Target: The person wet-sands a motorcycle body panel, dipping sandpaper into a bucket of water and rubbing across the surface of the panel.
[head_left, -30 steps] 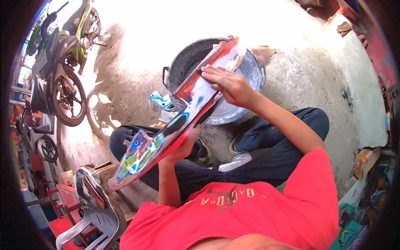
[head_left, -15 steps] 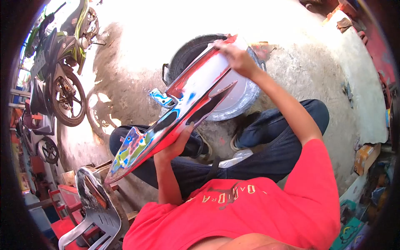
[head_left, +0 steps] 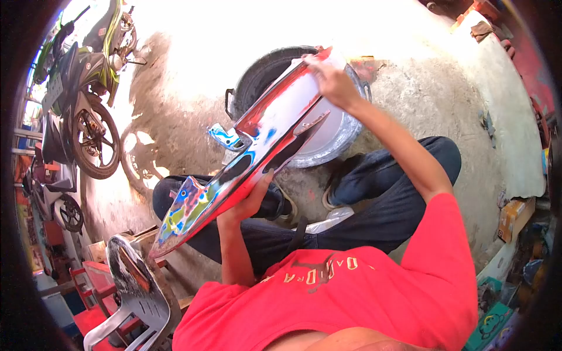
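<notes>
Painted panel [head_left: 241, 168] slants over the basin [head_left: 319, 159]; I see the left hand [head_left: 249, 202] grasping its edge, the right hand [head_left: 335, 85] touching its basin end, grip unclear; hard pressing could tip it.

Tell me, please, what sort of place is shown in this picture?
Probably a repair or painting workshop: motorbikes stand at the picture's left, and a long panel with patchy paint is held partly over a large basin.
</notes>
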Motion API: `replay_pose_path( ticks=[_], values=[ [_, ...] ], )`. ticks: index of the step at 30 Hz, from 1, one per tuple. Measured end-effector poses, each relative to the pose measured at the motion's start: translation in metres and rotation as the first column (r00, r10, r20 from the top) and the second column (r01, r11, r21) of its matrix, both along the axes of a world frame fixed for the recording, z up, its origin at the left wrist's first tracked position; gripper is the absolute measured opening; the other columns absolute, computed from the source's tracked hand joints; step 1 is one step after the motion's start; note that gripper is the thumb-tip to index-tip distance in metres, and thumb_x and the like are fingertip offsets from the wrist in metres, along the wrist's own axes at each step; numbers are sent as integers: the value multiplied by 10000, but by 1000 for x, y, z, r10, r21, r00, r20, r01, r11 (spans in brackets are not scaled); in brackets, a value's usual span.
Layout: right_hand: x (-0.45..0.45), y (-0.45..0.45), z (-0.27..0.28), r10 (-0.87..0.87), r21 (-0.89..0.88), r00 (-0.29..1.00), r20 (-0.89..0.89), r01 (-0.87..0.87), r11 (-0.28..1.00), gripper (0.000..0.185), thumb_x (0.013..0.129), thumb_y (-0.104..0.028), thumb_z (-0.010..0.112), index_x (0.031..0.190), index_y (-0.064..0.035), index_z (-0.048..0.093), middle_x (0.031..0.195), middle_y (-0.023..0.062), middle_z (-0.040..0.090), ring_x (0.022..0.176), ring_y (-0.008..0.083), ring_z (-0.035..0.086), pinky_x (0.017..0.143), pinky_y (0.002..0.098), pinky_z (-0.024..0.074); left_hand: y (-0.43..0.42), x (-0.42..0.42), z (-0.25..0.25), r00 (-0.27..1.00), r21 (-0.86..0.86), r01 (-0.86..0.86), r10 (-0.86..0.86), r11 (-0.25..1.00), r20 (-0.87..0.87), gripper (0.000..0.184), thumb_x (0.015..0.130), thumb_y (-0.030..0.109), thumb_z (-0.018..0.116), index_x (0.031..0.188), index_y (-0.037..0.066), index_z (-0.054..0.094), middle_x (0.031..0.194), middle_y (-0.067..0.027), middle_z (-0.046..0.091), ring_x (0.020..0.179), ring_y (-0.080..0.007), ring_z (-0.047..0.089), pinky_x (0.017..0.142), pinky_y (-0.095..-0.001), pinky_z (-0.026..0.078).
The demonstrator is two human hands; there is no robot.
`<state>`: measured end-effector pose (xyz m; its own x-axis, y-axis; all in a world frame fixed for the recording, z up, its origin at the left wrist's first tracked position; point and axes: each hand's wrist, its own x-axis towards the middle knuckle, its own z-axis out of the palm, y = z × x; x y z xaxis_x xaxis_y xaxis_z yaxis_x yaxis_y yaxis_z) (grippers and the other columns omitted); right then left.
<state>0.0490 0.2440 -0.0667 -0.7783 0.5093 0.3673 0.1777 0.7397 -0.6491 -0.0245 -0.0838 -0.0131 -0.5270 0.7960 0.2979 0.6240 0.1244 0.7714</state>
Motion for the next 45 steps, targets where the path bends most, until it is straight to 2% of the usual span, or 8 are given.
replay_pose_path(
  ticks=[4, 11, 16, 19, 28, 32, 36, 45],
  values=[
    [6, -67, 31, 319, 286, 935, -156, -266, 920, 349, 1012, -174, 490, 1322, -52, 595, 1324, 199, 599, 1233, 325, 584, 1030, 392, 485, -3, -5, 2, 999, -43, 20, -21, 999, -25, 195, 841, 126, 762, 1009, 35, 726, 852, -97, 722, 732, -197, 692, 688, -318, 535],
    [4, -7, 25, -148, -59, 903, 404, 187, 981, 359, 1000, -190, 486, 1301, -28, 595, 1253, 220, 632, 1123, 371, 633, 981, 418, 505, -1, 0, -7, 1000, -73, -1, 2, 997, 11, 179, 860, 145, 755, 1000, 36, 727, 807, -88, 695, 700, -177, 662, 671, -308, 525],
    [5, -62, 24, 88, 339, 984, -158, -30, 940, 343, 994, -218, 507, 1259, -28, 611, 1166, 248, 660, 1060, 381, 658, 908, 458, 531, -2, 3, -3, 1000, -116, 7, -6, 993, 9, 285, 884, 268, 734, 1068, 53, 704, 898, -100, 706, 807, -203, 660, 771, -339, 516],
    [8, -23, 23, -202, 52, 958, 204, 196, 979, 324, 997, -233, 504, 1230, -45, 626, 1023, 242, 695, 922, 401, 687, 799, 494, 551, -4, 7, -3, 999, -176, 23, -27, 984, -21, 336, 887, 332, 729, 1093, 68, 699, 964, -118, 716, 879, -217, 666, 827, -352, 511],
    [7, -58, 18, 4, 306, 992, -126, 35, 951, 349, 987, -224, 504, 1268, -44, 607, 1166, 214, 665, 1007, 389, 667, 854, 473, 544, -1, 10, -1, 999, -66, 45, -44, 997, 3, 263, 881, 304, 749, 977, 61, 714, 842, -85, 690, 746, -173, 621, 702, -349, 508],
    [1, -5, 29, -203, 7, 874, 442, 223, 975, 360, 999, -219, 476, 1290, -48, 600, 1234, 215, 641, 1080, 375, 651, 914, 464, 529, 1, 13, -10, 988, -65, 24, -33, 998, -149, 235, 869, 244, 764, 984, 49, 704, 835, -47, 663, 756, -162, 616, 706, -331, 512],
    [9, -76, 26, 44, 281, 996, -83, -19, 960, 352, 990, -214, 483, 1271, -49, 617, 1250, 210, 637, 1105, 371, 644, 939, 456, 522, -7, 7, -13, 986, -158, 59, -82, 986, -147, 269, 892, 240, 732, 1100, 71, 713, 1082, -49, 715, 967, -175, 694, 852, -299, 546],
    [4, -25, 21, -136, 104, 976, 173, 119, 987, 348, 978, -202, 502, 1266, -41, 614, 1128, 218, 680, 982, 376, 683, 849, 462, 552, 0, 9, -9, 951, -21, 80, -83, 997, -299, 234, 883, 228, 747, 1046, 64, 710, 932, -44, 687, 822, -147, 632, 762, -303, 524]
  ],
)
